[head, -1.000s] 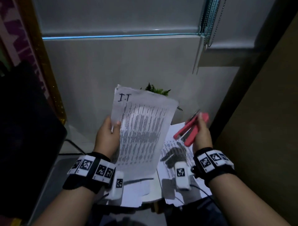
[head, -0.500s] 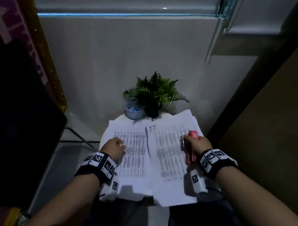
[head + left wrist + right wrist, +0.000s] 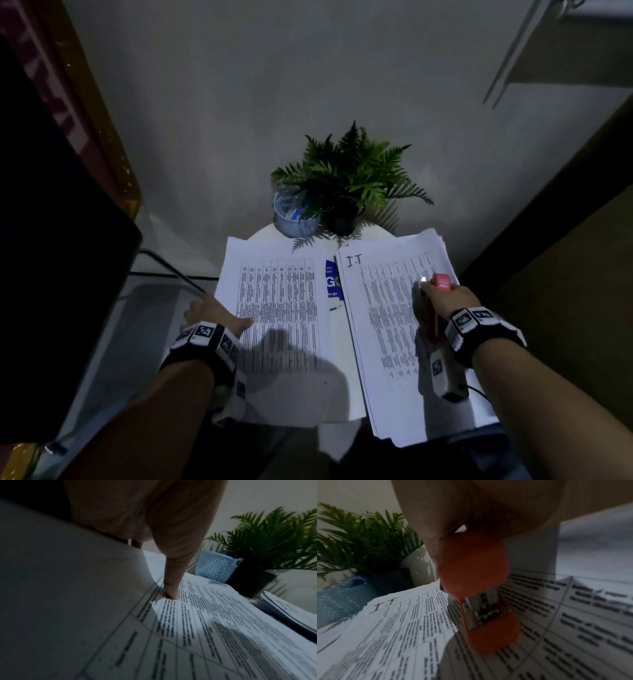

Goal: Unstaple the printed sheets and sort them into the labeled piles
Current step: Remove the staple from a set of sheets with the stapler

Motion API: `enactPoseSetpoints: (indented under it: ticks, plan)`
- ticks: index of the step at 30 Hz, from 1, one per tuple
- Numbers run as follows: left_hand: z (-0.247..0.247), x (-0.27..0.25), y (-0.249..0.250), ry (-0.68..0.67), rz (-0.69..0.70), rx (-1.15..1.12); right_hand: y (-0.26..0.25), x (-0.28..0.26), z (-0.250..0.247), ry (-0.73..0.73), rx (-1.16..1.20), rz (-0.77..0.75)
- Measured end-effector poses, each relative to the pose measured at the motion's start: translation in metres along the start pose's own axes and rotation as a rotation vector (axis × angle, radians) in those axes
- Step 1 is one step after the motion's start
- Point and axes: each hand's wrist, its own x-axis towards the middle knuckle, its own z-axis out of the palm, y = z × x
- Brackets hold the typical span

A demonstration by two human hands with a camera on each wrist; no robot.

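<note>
left hand (image 3: 219, 313): thumb on left pile (image 3: 277, 308), grasp unclear
right hand (image 3: 445, 298): grasping red stapler (image 3: 442, 281) over IT pile (image 3: 387, 308)
behind: fern pot (image 3: 342, 219), blue mesh cup (image 3: 294, 219)

— What sort of place is shown?

— A dim corner of a room used for paperwork, a home or a small office; which of the two cannot be told. Two piles of printed sheets (image 3: 281, 308) are spread on a small round white table (image 3: 376, 233) set against a plain wall (image 3: 274, 102).

— What else supports that?

— A potted fern (image 3: 349, 178) and a blue mesh basket (image 3: 294, 219) are stood at the table's far edge. A blind cord (image 3: 507, 61) is seen hanging at the upper right, and a dark screen-like panel (image 3: 51, 257) at the left.
</note>
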Motion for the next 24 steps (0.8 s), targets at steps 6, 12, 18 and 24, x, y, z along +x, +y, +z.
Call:
enactPoseSetpoints:
  ticks: [6,12,18,24]
  plan:
    - [-0.018,-0.034,0.007,0.059,0.133,-0.273,-0.006,-0.017,0.005,0.168,-0.101,-0.068]
    - [-0.036,-0.077,-0.014,0.025,0.348,-0.684,-0.018,-0.068,0.026,-0.046,0.478,-0.22]
    - [-0.025,-0.105,-0.028,-0.135,0.347,-0.992,-0.033,-0.13,0.034,-0.609,0.712,-0.23]
    - [0.003,-0.109,-0.022,-0.286,0.331,-0.401,-0.034,-0.12,0.041,-0.308,0.035,-0.372]
